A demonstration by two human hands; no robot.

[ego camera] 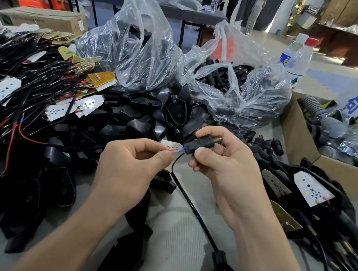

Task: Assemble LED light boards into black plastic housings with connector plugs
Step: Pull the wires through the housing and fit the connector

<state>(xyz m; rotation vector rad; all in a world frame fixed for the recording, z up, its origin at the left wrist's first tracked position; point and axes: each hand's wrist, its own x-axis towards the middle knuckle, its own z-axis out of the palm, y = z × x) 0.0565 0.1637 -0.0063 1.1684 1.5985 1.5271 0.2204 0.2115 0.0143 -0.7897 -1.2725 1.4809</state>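
Two hands meet at the middle of the head view, above a grey table (177, 230). I see the left hand (130, 165) clenched in a pinch, with thumb and forefinger closed on the thin red and blue wires (175, 150). The right hand (221, 162) grasps a black plug (197, 145) between the thumb below and the fingers above, and the plug's brass tip sticks out to the right past the fingers. The wires run straight into the plug's left end. A small white LED board (171, 144) shows just behind the wires, between the two hands; I cannot tell whether either hand touches it. A black cable (189, 200) curves down from the plug between my forearms to a black connector (220, 259) near the bottom edge.

Loose black housings (141, 102) are heaped beyond the hands and down the left side. Farther left lies a tangle of boards (1, 90) with red and black leads. Two clear plastic bags stand behind: the left bag (138, 49) holds dark parts, and the right bag (240, 86) is open on more plugs. Bottles (296, 57) stand to the right of the bags. An open carton (295, 134) sits at the right edge, and near it lie housings with boards already seated (311, 189).
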